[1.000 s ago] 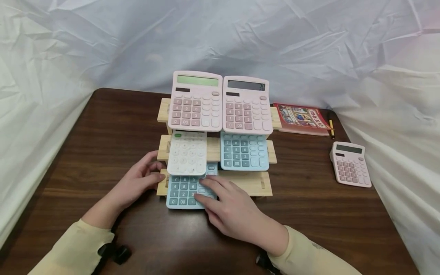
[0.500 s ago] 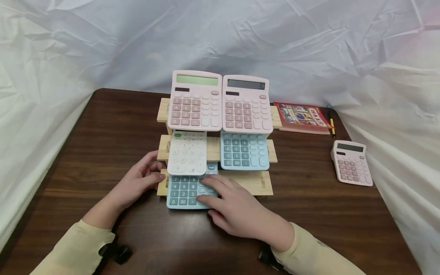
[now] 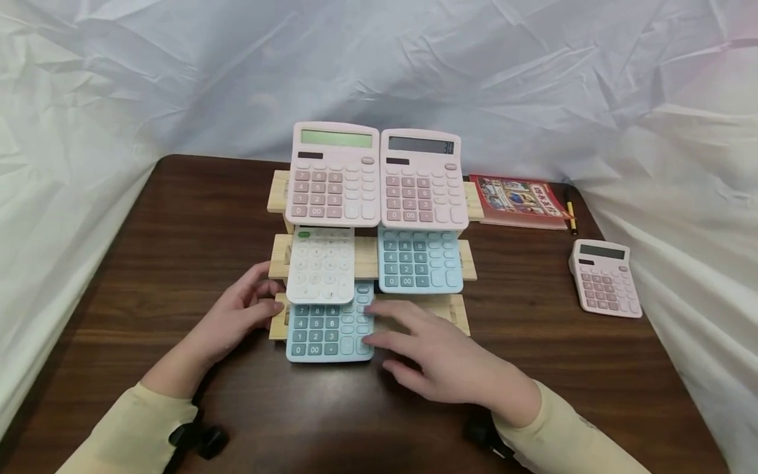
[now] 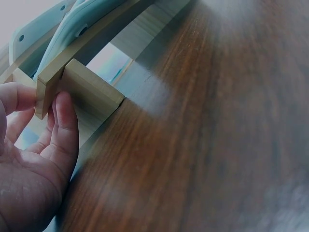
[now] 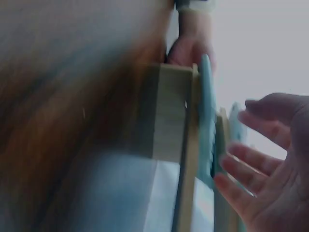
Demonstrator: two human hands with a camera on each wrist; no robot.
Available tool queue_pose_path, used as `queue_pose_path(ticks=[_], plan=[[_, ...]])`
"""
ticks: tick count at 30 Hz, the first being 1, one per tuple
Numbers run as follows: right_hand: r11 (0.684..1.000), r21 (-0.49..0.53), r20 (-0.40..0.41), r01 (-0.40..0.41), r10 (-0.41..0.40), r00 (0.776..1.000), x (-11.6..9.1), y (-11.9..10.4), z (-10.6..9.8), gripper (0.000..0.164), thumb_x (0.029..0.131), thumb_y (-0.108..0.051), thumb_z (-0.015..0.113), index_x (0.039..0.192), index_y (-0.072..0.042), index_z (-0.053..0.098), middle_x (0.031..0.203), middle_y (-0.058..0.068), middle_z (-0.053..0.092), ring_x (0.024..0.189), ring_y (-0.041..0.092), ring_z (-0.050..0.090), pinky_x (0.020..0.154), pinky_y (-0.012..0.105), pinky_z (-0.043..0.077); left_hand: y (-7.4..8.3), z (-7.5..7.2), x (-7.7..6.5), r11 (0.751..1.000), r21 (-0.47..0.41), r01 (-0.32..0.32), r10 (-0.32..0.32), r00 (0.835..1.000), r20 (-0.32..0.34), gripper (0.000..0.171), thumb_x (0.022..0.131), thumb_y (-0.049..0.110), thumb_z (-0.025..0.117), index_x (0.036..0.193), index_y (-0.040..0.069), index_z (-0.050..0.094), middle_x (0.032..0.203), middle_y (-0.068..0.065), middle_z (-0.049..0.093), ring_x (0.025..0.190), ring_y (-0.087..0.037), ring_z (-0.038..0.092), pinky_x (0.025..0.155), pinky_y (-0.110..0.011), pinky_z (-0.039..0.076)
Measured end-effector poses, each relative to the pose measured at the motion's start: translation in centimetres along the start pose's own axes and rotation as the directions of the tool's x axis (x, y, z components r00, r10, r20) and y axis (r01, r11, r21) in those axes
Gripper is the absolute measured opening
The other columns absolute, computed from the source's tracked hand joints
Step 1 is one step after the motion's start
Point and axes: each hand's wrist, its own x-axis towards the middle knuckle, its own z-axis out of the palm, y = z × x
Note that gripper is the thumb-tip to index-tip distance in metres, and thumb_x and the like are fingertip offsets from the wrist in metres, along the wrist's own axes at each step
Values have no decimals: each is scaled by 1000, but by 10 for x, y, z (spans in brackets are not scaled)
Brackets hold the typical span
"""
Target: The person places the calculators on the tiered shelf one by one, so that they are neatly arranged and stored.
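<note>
A wooden three-tier stand (image 3: pixel 367 257) bears several calculators. My left hand (image 3: pixel 237 316) pinches the left end of its lowest board, thumb on one face and fingers on the other, as the left wrist view shows at the board's end (image 4: pixel 48 84). On that tier lies a blue calculator (image 3: pixel 322 336), its top hidden under the white calculator (image 3: pixel 322 266) of the middle tier. My right hand (image 3: pixel 438 349) hovers at the blue calculator's right edge with fingers spread and loosely bent, holding nothing; whether a fingertip touches it I cannot tell.
Another blue calculator (image 3: pixel 420 263) sits middle right. Two pink calculators, a left one (image 3: pixel 334 174) and a right one (image 3: pixel 423 178), fill the top tier. Right of the stand lie a third pink calculator (image 3: pixel 605 276), a red booklet (image 3: pixel 521 201) and a yellow-black pen (image 3: pixel 571 217). White cloth (image 3: pixel 379 59) hangs behind.
My right hand has drawn back rightward from the lower blue calculator's keys to its edge, uncovering the right-hand keys. My left hand keeps its hold on the stand.
</note>
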Motion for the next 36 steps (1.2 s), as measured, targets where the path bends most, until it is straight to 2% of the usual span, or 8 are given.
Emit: queue_pose_path(ticks=[6,10,14,18,26,31,34,36], plan=[[991,133,13,-18,16,1000,-24,3,-14,39,91,-16,65,129,-23,58,127,-9,56,116,5,52,95,25,44,2,-1,-1,1000,12,-1,1,1000,3,59,96,-3,53,148,15,29,112,-28,50,92,-31,64,68,-45,56],[986,139,-37,-94,100,994,-44,12,-17,38,91,-13,66,128,-25,59,120,-12,59,108,4,56,90,21,46,3,0,-1,1000,16,-2,2,1000,0,59,96,-3,53,147,15,29,113,-28,51,91,-30,65,66,-45,56],[977,70,-115,-200,207,971,-69,26,-25,37,88,-11,69,123,-21,64,114,-13,62,103,4,59,89,18,44,3,0,0,1000,14,4,-4,1000,1,59,96,-2,54,147,15,29,114,-28,51,92,-31,65,67,-46,56],[950,8,-198,-313,308,931,-94,42,-37,35,85,-6,71,118,-17,67,107,-10,65,95,6,61,85,17,45,3,-1,1,1000,22,7,-7,1000,-4,59,96,-2,54,147,15,29,114,-28,51,93,-32,64,67,-46,56],[827,28,-252,-561,549,797,-130,86,-50,27,90,-7,68,116,-16,68,104,-4,67,93,5,61,78,23,49,3,-2,-3,1000,28,-3,3,1000,-8,59,97,-2,54,148,15,28,114,-28,51,92,-32,64,69,-47,56],[726,153,-251,-671,685,684,-147,111,-65,33,93,-6,64,126,-5,61,116,9,62,103,23,59,84,20,46,3,-1,-3,1000,15,-7,7,1000,0,59,97,-1,54,148,15,28,114,-30,50,92,-31,64,69,-47,56],[648,127,-245,-751,754,609,-162,126,-80,53,95,-12,62,142,1,41,130,28,48,117,44,46,96,44,41,2,0,-1,1000,11,-5,5,1000,3,59,97,-1,54,147,15,29,113,-30,50,91,-31,64,68,-47,56],[562,20,-251,-827,804,540,-174,134,-89,71,95,-24,62,150,0,25,136,37,35,122,55,34,95,63,32,2,1,-1,1000,11,-5,5,1000,6,59,97,-2,54,147,15,29,113,-29,49,91,-31,64,68,-47,56]])
